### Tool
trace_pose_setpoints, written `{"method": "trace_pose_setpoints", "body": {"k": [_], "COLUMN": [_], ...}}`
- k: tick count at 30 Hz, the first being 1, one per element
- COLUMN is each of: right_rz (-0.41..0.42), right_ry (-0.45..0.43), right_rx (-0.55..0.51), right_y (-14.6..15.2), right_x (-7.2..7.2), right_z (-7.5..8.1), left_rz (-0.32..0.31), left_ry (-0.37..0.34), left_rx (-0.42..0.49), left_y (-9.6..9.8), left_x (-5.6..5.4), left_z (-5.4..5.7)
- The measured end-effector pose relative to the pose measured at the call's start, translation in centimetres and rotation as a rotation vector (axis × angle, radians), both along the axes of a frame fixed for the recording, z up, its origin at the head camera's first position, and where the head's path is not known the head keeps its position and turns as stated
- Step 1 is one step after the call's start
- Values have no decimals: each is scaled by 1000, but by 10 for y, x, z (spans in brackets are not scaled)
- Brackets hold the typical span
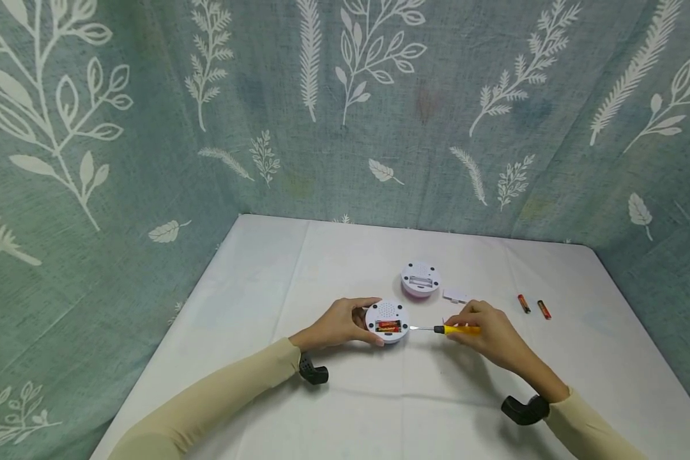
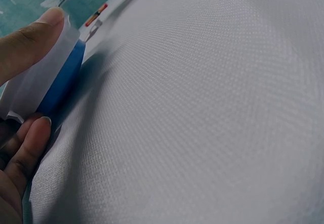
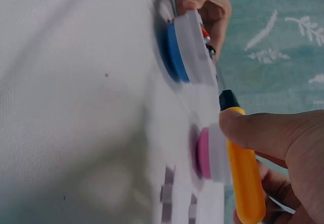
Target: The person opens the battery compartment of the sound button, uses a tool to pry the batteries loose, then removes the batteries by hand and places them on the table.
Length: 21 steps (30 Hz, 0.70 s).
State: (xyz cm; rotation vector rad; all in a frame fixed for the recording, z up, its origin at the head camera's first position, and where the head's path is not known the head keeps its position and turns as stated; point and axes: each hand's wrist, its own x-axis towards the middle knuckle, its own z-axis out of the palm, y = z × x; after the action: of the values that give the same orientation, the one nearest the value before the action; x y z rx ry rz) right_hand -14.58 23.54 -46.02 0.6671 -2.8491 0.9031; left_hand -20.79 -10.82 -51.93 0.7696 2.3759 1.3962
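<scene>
A round white device [image 1: 374, 312] with a blue side stands on the table, its underside up. Two red batteries [image 1: 388, 326] lie in its uncovered slot. My left hand [image 1: 345, 322] grips the device by its rim, thumb on the near side and fingers around the far side. In my right hand [image 1: 490, 333] is a screwdriver [image 3: 245, 178] with a yellow handle and black collar. Its shaft points left, and the tip is at the device's right edge; whether it touches I cannot tell. The left wrist view shows the device [image 2: 38, 80] tilted against the fingers.
Behind it sits a similar white device [image 1: 420, 271] with a pink side and a bare battery slot. A small white cover [image 1: 455, 296] lies beside that. Two loose batteries, one left [image 1: 524, 303] and one right [image 1: 544, 310], lie farther right. Patterned green cloth [image 1: 322, 160] hangs behind the table.
</scene>
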Motion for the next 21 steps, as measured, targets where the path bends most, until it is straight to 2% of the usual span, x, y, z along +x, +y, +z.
{"method": "trace_pose_setpoints", "body": {"k": [6, 16, 21], "right_rz": [-80, -245, -337], "right_ry": [38, 130, 128], "right_rx": [-38, -21, -17], "right_y": [18, 47, 63], "right_x": [4, 16, 23], "right_z": [0, -1, -6], "left_rz": [1, 0, 3], "left_ry": [-14, 6, 5], "left_rx": [2, -11, -14], "left_y": [1, 1, 2], "left_x": [0, 0, 1], "left_z": [0, 2, 2]}}
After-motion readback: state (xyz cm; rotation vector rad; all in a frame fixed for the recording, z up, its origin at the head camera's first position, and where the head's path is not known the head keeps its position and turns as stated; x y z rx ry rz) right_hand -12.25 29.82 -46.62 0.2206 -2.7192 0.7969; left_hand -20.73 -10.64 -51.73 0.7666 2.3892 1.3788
